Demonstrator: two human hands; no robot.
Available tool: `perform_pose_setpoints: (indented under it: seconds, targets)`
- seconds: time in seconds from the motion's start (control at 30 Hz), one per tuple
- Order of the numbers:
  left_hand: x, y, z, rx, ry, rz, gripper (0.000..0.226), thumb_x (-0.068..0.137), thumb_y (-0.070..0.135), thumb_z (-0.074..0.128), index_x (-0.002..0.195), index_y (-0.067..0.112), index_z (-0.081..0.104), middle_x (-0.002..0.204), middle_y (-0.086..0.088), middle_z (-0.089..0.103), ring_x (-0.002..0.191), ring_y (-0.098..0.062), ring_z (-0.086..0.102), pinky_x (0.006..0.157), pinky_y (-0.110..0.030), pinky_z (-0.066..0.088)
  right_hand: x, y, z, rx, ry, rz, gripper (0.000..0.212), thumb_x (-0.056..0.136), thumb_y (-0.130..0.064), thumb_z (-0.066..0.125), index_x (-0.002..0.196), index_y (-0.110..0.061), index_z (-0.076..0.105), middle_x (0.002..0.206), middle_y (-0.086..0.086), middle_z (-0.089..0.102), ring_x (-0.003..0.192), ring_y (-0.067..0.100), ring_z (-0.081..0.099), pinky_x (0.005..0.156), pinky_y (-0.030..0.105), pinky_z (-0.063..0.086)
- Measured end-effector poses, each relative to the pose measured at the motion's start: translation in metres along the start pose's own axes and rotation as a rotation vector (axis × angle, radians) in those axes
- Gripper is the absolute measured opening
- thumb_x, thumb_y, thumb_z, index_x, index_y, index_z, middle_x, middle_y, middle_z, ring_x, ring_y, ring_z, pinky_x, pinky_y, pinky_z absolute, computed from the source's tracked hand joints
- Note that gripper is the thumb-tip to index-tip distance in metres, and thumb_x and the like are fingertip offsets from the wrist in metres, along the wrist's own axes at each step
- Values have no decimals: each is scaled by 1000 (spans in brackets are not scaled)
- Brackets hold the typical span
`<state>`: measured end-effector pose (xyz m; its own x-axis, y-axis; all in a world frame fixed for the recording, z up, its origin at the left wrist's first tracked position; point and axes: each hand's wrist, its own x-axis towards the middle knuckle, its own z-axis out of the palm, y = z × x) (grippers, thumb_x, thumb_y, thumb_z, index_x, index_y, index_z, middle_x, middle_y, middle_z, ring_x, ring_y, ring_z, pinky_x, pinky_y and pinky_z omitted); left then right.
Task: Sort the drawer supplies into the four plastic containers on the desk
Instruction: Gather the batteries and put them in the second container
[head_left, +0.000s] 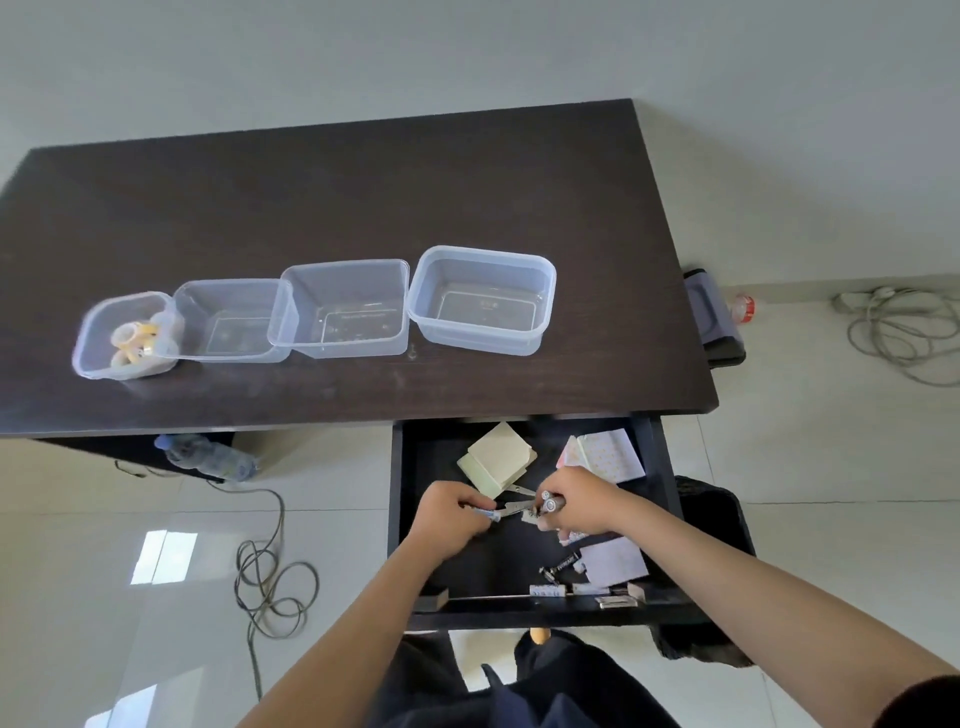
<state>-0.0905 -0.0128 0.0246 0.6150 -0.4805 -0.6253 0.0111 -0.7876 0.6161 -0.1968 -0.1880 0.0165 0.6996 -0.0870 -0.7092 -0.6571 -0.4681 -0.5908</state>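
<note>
Four clear plastic containers stand in a row along the middle of the dark worktop (363, 171). The leftmost container (91, 345) holds rolls of tape (136, 340); the second container (231, 321), third container (340, 309) and rightmost container (480, 300) show nothing inside. Below the front edge of the worktop, toward its right corner, the drawer (402, 519) stands pulled out. Both hands work over its centre. The left hand (451, 512) has its fingers curled, pinching a small pale item that looks like a battery (485, 513). Scissors (514, 501) lie just beside it, between the two hands. The right hand (576, 501) grips a bundle of batteries (550, 503), fingers closed round them. Pale note pads (498, 460) sit at the drawer's back, patterned paper packets (605, 454) at its back right corner, and further batteries (548, 590) lie along its front edge. Judgement: the step in hand is collecting batteries for one empty container. To do it well, gather the loose cells at the front edge before lifting, keep the grip clear of the scissor blades, and put all cells into a single container, leaving the other two for paper and scissors.
</note>
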Motion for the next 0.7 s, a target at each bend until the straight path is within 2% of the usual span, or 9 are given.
perform_pose_setpoints:
  seconds: [0.07, 0.2, 0.27, 0.33, 0.47, 0.6, 0.67, 0.7]
  targets:
    - [-2, 4, -24, -41, 54, 25, 18, 75, 4, 72, 89, 14, 76, 82, 2, 67, 74, -12, 61, 62, -18, 49, -4, -20, -8, -6, 16, -17, 18, 84, -16, 67, 100, -7, 65, 76, 1, 65, 66, 14, 72, 53, 20, 46]
    - [-3, 9, -89, -153, 109, 71, 17, 77, 2, 71, 87, 16, 75, 75, 4, 66, 63, -10, 59, 58, -19, 48, 2, -77, -22, -4, 39, -77, 28, 84, -16, 69, 101, 5, 62, 81, 10, 66, 67, 17, 74, 56, 31, 49]
    - [-2, 10, -130, -235, 125, 102, 18, 77, -2, 70, 83, 14, 74, 71, -3, 66, 56, -12, 53, 52, -18, 43, 7, -117, -28, 1, 38, -131, 20, 82, -16, 71, 94, -1, 66, 87, 13, 71, 69, 17, 74, 61, 34, 54]
    - [0, 9, -175, -299, 163, 128, 20, 77, -4, 69, 80, 15, 74, 73, -8, 68, 56, -13, 53, 50, -18, 42, 13, -162, -33, 15, 47, -191, 13, 82, -16, 71, 91, -8, 68, 83, 9, 73, 70, 19, 74, 66, 34, 56]
    - [10, 1, -272, -368, 259, 185, 19, 78, 0, 69, 84, 17, 76, 72, -3, 69, 56, -9, 55, 54, -18, 47, 37, -261, -35, 80, 107, -319, 6, 83, -14, 71, 88, -12, 68, 77, 7, 72, 70, 17, 74, 62, 27, 57]
    - [42, -10, -353, -356, 359, 215, 18, 78, 5, 71, 81, 23, 74, 65, 6, 69, 56, -5, 56, 55, -20, 45, 85, -343, -32, 73, 257, -372, 4, 84, -15, 70, 83, -17, 67, 75, 6, 71, 67, 16, 73, 63, 30, 57]
    - [63, -15, -381, -324, 377, 216, 19, 76, 8, 72, 75, 27, 73, 64, 5, 71, 55, -8, 57, 57, -23, 45, 112, -375, -28, 59, 361, -364, 5, 82, -14, 69, 83, -9, 69, 75, 11, 72, 64, 17, 72, 71, 37, 59]
    - [73, -17, -390, -296, 374, 213, 19, 76, 8, 73, 73, 27, 72, 67, 1, 72, 57, -11, 57, 58, -25, 45, 126, -387, -26, 50, 404, -348, 10, 82, -15, 69, 82, -5, 69, 73, 12, 72, 63, 19, 71, 70, 37, 58]
